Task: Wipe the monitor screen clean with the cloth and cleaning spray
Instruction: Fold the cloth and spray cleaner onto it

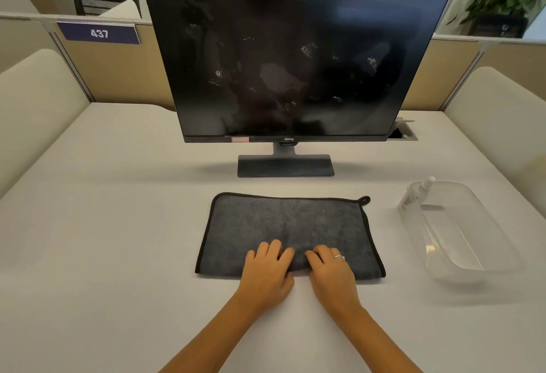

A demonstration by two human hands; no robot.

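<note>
A dark grey cloth (283, 222) with black trim lies flat on the white desk in front of the monitor. Both my hands rest on its near edge, side by side. My left hand (267, 269) and my right hand (332, 272), which wears a ring, have their fingers curled into the fabric, and the cloth bunches slightly between them. The black monitor (295, 62) stands upright behind the cloth, switched off, with pale smudges and specks across its screen. A clear spray bottle (422, 192) lies inside a clear plastic tub (478, 257) at the right.
The monitor's flat stand (285, 166) sits just beyond the cloth. A cable hatch (403, 133) is set in the desk at the back right. Beige dividers enclose the desk, one bearing a "437" sign (99, 33). Cream padded sides flank the desk.
</note>
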